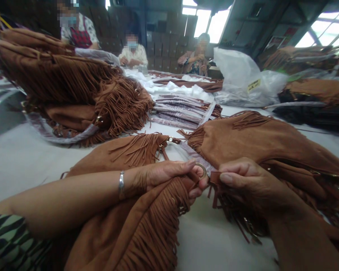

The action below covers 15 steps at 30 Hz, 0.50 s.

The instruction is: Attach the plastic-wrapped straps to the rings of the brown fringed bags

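Near the centre, my left hand (175, 175) is closed on the corner of a brown fringed suede bag (132, 222), beside a metal ring (201, 171). My right hand (245, 178) pinches a short brown leather tab (215, 177) just right of the ring. The tab and ring are close together; whether they touch is hard to tell. Behind my left hand lies more brown suede with fringe (115, 150) and a strap end with a metal stud (172, 139). Another brown bag (257, 139) lies behind my right hand.
A tall pile of brown fringed bags (53, 71) stands at the left. Wrapped straps (180, 109) lie mid-table, with a clear plastic bag (243, 79) behind. More bags (322, 90) are at the far right. Several people sit or stand across the white table (25, 162).
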Motion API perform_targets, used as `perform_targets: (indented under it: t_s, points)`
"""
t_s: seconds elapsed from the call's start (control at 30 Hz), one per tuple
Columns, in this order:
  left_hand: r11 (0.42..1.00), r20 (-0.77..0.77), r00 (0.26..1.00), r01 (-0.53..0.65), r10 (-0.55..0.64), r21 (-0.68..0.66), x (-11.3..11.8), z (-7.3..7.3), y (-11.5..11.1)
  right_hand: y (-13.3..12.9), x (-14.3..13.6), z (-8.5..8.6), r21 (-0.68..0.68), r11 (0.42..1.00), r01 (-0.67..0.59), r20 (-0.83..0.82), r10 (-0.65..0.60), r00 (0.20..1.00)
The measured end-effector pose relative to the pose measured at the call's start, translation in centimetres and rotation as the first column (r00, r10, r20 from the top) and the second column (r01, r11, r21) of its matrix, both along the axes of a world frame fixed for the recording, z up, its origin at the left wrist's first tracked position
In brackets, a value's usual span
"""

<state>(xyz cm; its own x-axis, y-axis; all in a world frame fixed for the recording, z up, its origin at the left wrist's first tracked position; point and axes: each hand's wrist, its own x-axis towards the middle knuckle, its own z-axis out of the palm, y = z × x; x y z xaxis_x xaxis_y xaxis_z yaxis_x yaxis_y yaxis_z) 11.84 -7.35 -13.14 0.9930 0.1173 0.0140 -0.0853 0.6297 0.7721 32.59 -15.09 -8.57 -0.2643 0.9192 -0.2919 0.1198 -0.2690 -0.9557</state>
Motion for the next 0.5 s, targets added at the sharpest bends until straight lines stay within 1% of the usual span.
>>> perform_targets:
  t_s: [0.1, 0.13, 0.2, 0.3, 0.33, 0.4, 0.47, 0.5]
  points:
    - [1.000, -0.016, 1.000, 0.002, -0.002, -0.020, 0.2, 0.0, -0.1, 0.0, 0.2, 0.2, -0.029, 0.998, -0.053, 0.005, 0.053, 0.999]
    - [1.000, -0.017, 1.000, -0.004, 0.004, -0.017, 0.2, 0.0, -0.1, 0.1, 0.2, 0.2, -0.028, 0.998, -0.050, 0.006, 0.050, 0.999]
    - [1.000, -0.033, 0.999, -0.006, 0.006, 0.012, 0.3, 0.1, -0.2, 0.4, 0.0, 0.2, 0.011, 1.000, 0.016, -0.028, -0.016, 0.999]
    - [0.998, -0.114, 0.993, -0.003, 0.011, 0.070, 0.5, 0.1, -0.2, 0.9, -0.5, -0.1, 0.104, 0.978, 0.183, -0.141, -0.167, 0.976]
    - [0.996, -0.149, 0.988, -0.018, 0.030, 0.086, 0.7, 0.0, -0.1, 0.9, -0.8, -0.2, 0.117, 0.973, 0.198, -0.160, -0.178, 0.971]
    - [0.993, -0.210, 0.974, -0.068, 0.086, 0.093, 1.0, -0.1, -0.2, 1.0, -1.5, -0.2, 0.125, 0.978, 0.165, -0.133, -0.148, 0.980]
    - [0.992, -0.255, 0.959, -0.106, 0.119, 0.067, 1.1, -0.2, -0.2, 0.9, -2.1, -0.1, 0.134, 0.983, 0.122, -0.084, -0.112, 0.990]
    - [0.992, -0.269, 0.955, -0.116, 0.123, 0.043, 1.2, -0.2, -0.3, 0.9, -2.3, 0.0, 0.148, 0.981, 0.123, -0.081, -0.112, 0.990]
